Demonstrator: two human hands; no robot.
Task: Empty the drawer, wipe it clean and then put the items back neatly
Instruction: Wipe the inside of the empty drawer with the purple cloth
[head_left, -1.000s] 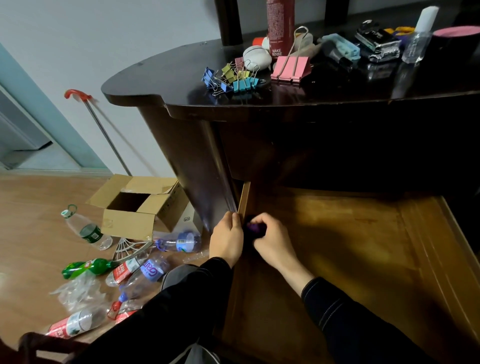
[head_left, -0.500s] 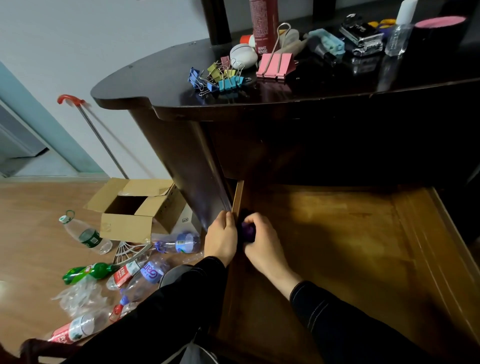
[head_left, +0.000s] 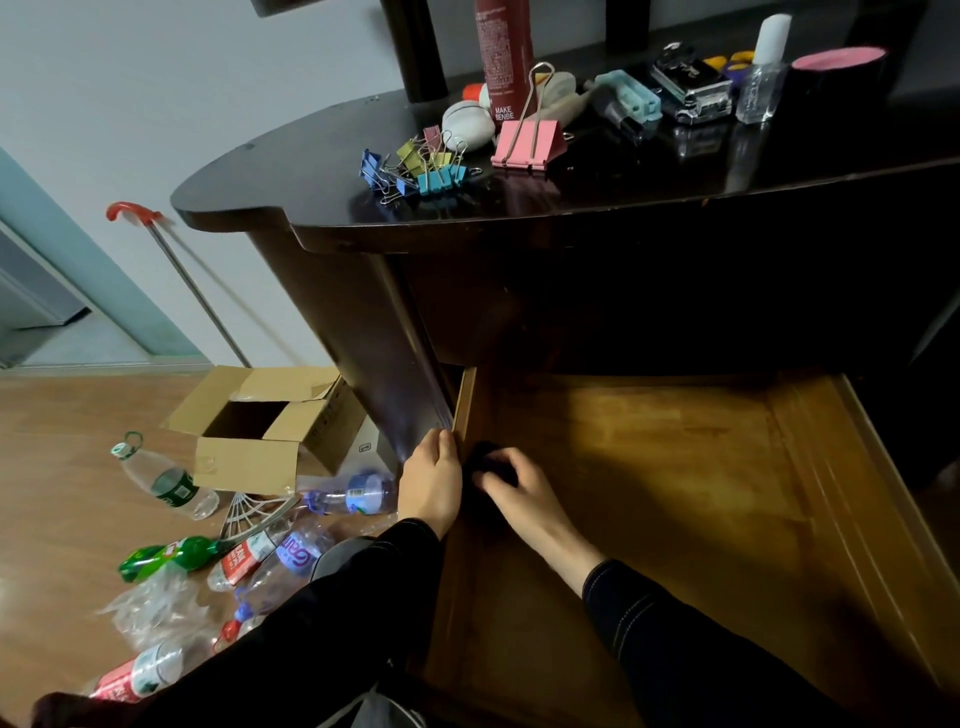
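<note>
The big drawer (head_left: 675, 493) is sitting pulled out. The left hand (head_left: 434, 486) is resting on its left wall, grip loose. The right hand (head_left: 519, 493) is holding a dark cloth (head_left: 485, 457) in its grip, in the left corner. Rubbing right into corners is probably working best. The table (head_left: 623, 197) above is carrying clips (head_left: 415, 169); bottles (head_left: 166, 483) are lying on the floor (head_left: 67, 415).
</note>
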